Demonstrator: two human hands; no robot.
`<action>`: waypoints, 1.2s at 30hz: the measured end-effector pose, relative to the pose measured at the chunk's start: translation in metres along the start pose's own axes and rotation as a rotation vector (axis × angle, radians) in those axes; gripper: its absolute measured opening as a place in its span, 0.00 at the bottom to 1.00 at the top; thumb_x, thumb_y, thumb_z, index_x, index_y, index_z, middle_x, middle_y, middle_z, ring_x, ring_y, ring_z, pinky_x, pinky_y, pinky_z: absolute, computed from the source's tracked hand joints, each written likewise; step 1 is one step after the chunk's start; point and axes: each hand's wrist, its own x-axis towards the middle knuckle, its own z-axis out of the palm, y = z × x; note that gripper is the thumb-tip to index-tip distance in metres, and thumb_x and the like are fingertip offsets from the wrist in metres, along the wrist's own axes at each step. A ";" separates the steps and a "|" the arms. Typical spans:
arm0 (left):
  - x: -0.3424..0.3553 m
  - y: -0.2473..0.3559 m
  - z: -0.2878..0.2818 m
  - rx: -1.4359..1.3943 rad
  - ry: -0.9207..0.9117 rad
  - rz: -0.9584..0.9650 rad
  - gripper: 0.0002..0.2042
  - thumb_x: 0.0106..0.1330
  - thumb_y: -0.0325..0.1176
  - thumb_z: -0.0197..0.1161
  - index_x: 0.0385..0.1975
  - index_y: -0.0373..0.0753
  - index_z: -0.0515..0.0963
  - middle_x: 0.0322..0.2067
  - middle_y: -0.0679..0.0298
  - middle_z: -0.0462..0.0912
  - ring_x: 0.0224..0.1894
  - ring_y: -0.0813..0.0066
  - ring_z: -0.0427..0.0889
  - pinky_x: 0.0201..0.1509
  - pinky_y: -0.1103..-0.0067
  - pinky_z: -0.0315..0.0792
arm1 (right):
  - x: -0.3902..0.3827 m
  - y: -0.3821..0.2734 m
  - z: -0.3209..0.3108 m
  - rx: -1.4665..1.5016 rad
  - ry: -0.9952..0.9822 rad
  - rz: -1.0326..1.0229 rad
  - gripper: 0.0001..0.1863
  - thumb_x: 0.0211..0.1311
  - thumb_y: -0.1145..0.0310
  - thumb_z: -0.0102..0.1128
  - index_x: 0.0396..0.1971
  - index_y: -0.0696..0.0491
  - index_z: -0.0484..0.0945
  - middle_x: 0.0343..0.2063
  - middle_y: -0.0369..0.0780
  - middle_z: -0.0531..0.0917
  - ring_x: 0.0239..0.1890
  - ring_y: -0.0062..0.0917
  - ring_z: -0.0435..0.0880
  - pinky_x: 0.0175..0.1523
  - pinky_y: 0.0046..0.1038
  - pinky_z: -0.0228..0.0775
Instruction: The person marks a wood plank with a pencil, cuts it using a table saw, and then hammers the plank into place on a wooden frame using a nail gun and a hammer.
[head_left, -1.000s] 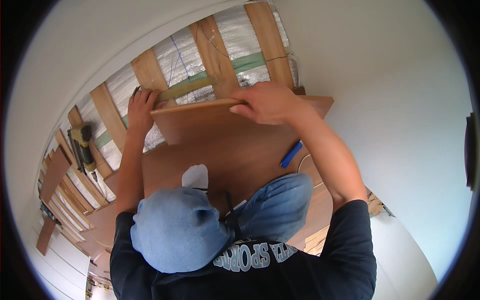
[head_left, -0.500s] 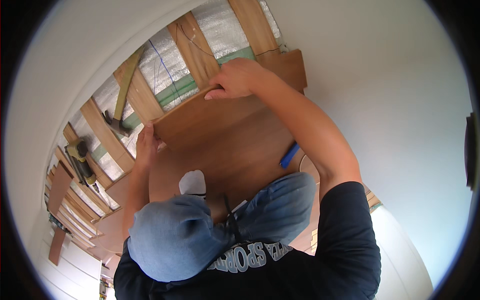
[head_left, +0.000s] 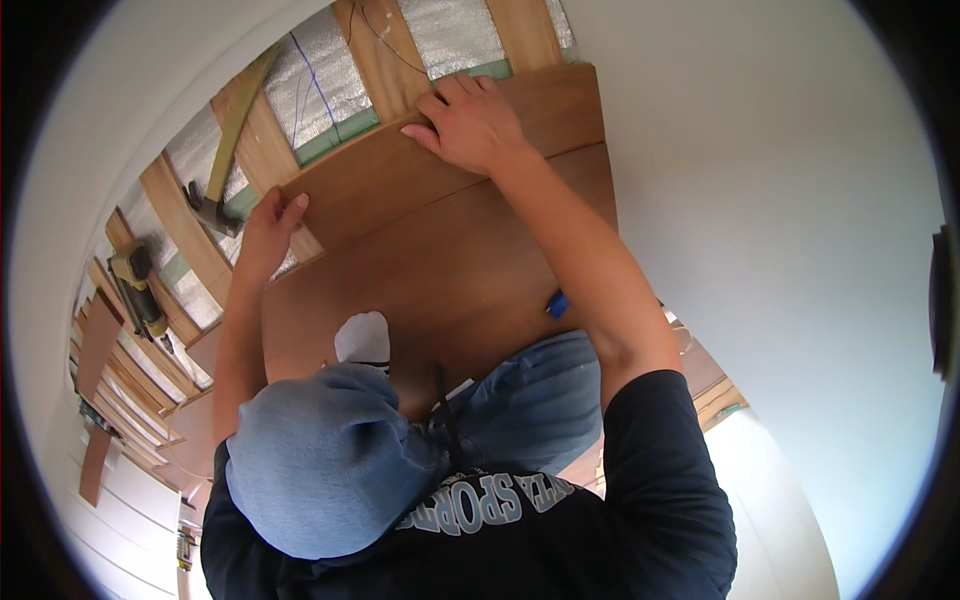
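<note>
A brown wooden floorboard (head_left: 365,192) lies across the pale joists, its near long edge against the laid boards (head_left: 450,255); a thin dark seam shows between them. My left hand (head_left: 268,232) grips its left end, thumb on top and the other fingers partly hidden around the edge. Farther right, my right hand (head_left: 470,128) holds the far long edge, fingers bent over it and thumb lying along the top. At its right end the board reaches the pale wall.
Left of the board, a hammer (head_left: 225,150) lies over the joists (head_left: 180,215) and silver foil. A nail gun (head_left: 138,290) and loose boards (head_left: 98,345) are farther left. Near my right knee is a blue object (head_left: 557,304). The white wall (head_left: 720,180) rises at right.
The floorboard has gone from tilted up to lying flat beside the laid boards. Both hands still hold it; my right hand's fingers have shifted over its far edge. The view has moved slightly.
</note>
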 end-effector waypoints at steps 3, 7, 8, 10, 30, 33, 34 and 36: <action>0.007 -0.002 -0.008 0.182 0.010 0.024 0.21 0.74 0.49 0.64 0.35 0.32 0.74 0.28 0.55 0.81 0.32 0.68 0.81 0.40 0.73 0.74 | -0.001 0.000 0.005 0.004 0.037 -0.015 0.21 0.69 0.43 0.60 0.37 0.47 0.85 0.40 0.39 0.82 0.46 0.36 0.80 0.52 0.38 0.68; 0.005 0.025 -0.012 0.380 -0.028 0.055 0.23 0.74 0.51 0.62 0.35 0.31 0.74 0.32 0.49 0.85 0.33 0.58 0.85 0.40 0.70 0.75 | -0.004 0.003 0.004 -0.028 0.005 -0.016 0.20 0.69 0.44 0.60 0.37 0.47 0.85 0.39 0.39 0.81 0.47 0.36 0.79 0.51 0.39 0.68; 0.006 0.028 -0.012 0.427 -0.057 0.043 0.24 0.74 0.52 0.62 0.35 0.31 0.74 0.31 0.50 0.85 0.32 0.59 0.85 0.40 0.69 0.75 | -0.004 0.003 0.004 -0.032 0.011 -0.008 0.20 0.70 0.44 0.59 0.39 0.46 0.84 0.40 0.40 0.82 0.47 0.36 0.79 0.52 0.40 0.68; 0.004 0.023 -0.016 0.441 -0.067 0.028 0.24 0.74 0.52 0.62 0.36 0.31 0.75 0.30 0.51 0.85 0.31 0.59 0.85 0.40 0.69 0.75 | -0.002 -0.001 0.010 -0.024 0.016 -0.012 0.20 0.70 0.44 0.59 0.41 0.46 0.84 0.40 0.40 0.82 0.48 0.36 0.79 0.52 0.40 0.68; 0.023 -0.001 -0.010 0.504 0.094 0.613 0.23 0.58 0.49 0.75 0.47 0.39 0.85 0.47 0.55 0.82 0.57 0.51 0.77 0.65 0.63 0.69 | -0.006 0.000 0.036 -0.055 0.038 -0.052 0.19 0.71 0.50 0.62 0.50 0.49 0.80 0.48 0.43 0.80 0.53 0.43 0.77 0.59 0.46 0.69; 0.024 -0.002 -0.009 0.531 0.108 0.611 0.23 0.58 0.49 0.75 0.46 0.40 0.85 0.46 0.54 0.82 0.56 0.52 0.77 0.64 0.62 0.70 | -0.005 -0.001 0.036 -0.056 0.016 -0.033 0.19 0.71 0.50 0.62 0.49 0.50 0.80 0.48 0.44 0.80 0.52 0.43 0.77 0.59 0.46 0.69; 0.024 -0.002 -0.009 0.551 0.100 0.600 0.22 0.59 0.49 0.75 0.47 0.40 0.85 0.47 0.55 0.82 0.57 0.52 0.77 0.64 0.61 0.70 | -0.005 -0.002 0.037 -0.051 0.024 -0.035 0.19 0.71 0.51 0.62 0.49 0.50 0.80 0.48 0.44 0.80 0.52 0.43 0.77 0.59 0.46 0.69; 0.020 0.003 -0.010 0.566 0.094 0.595 0.22 0.59 0.49 0.75 0.47 0.41 0.85 0.48 0.56 0.81 0.57 0.52 0.77 0.63 0.61 0.71 | -0.005 -0.003 0.036 -0.053 0.033 -0.036 0.19 0.71 0.51 0.62 0.49 0.50 0.80 0.47 0.44 0.80 0.52 0.43 0.77 0.59 0.46 0.69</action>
